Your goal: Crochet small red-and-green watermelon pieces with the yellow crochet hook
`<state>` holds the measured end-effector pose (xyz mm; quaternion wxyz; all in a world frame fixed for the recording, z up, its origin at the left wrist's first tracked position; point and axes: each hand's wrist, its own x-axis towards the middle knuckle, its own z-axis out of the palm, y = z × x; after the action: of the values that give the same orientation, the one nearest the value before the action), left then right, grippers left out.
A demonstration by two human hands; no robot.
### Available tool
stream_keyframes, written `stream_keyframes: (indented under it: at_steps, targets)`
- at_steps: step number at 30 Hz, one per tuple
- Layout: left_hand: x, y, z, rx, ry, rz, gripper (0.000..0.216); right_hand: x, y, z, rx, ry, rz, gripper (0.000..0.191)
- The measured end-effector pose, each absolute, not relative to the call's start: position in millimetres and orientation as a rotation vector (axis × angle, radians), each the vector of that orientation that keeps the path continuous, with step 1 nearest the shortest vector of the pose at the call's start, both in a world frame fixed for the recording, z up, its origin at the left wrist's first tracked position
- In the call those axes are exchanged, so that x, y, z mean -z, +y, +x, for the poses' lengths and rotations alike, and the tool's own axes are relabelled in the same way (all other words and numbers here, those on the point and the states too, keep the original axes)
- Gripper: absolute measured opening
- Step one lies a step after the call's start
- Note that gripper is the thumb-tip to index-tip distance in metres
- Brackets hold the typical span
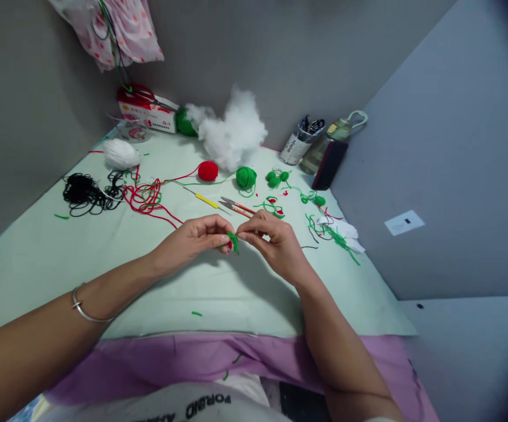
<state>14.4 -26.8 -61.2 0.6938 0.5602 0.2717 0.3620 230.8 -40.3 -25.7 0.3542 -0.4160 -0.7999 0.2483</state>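
Note:
My left hand (201, 234) pinches a small crocheted piece (233, 241) in green and red yarn between thumb and fingers. Against the piece's right edge, my right hand (274, 240) has thumb and fingertips pressed together; what they grip is too small to make out. Just beyond my hands lie thread snips (236, 206) with orange handles, partly covered by my right hand. A yellow-handled crochet hook (206, 200) rests to their left. Small green and red crocheted pieces (275, 206) lie behind my right hand.
Tangled red yarn (148, 199) and black yarn (82, 190) spread at left near a white yarn ball (121, 153). Red (207, 171) and green (246, 177) balls sit mid-table before white stuffing (234, 132). A phone (329, 165), bottle (318, 153) and pen cup (295, 147) stand back right.

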Motion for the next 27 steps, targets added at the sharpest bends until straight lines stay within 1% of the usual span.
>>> stream_keyframes:
  at_steps: [2, 5, 9, 12, 16, 20, 22, 23, 25, 27]
  targets:
    - [64, -27, 15, -0.817, 0.611, 1.233, 0.014, 29, -42, 227, -0.642, -2.032, -1.1, 0.008]
    - [66, -27, 15, -0.827, 0.648, 1.215, 0.016, 34, -45, 223, -0.595, -2.069, -1.017, 0.014]
    - [65, -26, 17, -0.812, 0.72, 1.216, 0.016, 37, -49, 220, -0.301, -2.26, -0.969, 0.017]
    - [62, -26, 17, -0.776, 0.732, 1.239, 0.015, 37, -50, 218, -0.172, -2.294, -0.96, 0.018]
    - [56, -26, 17, -0.78, 0.702, 1.287, 0.014, 34, -53, 214, -0.165, -2.173, -0.838, 0.017]
    - [56, -27, 19, -0.774, 0.773, 1.309, 0.014, 30, -62, 210, -0.151, -2.111, -0.733, 0.02]
    - [57, -27, 20, -0.756, 0.808, 1.296, 0.016, 27, -65, 208, -0.255, -2.057, -0.777, 0.019]
    - [56, -27, 21, -0.746, 0.812, 1.288, 0.017, 26, -66, 208, -0.394, -1.996, -0.819, 0.017]
    - [56, -28, 21, -0.742, 0.805, 1.278, 0.018, 23, -63, 210, -0.801, -1.825, -0.898, 0.014]
    - [56, -27, 20, -0.762, 0.804, 1.279, 0.019, 21, -56, 214, -1.18, -1.63, -0.914, 0.02]
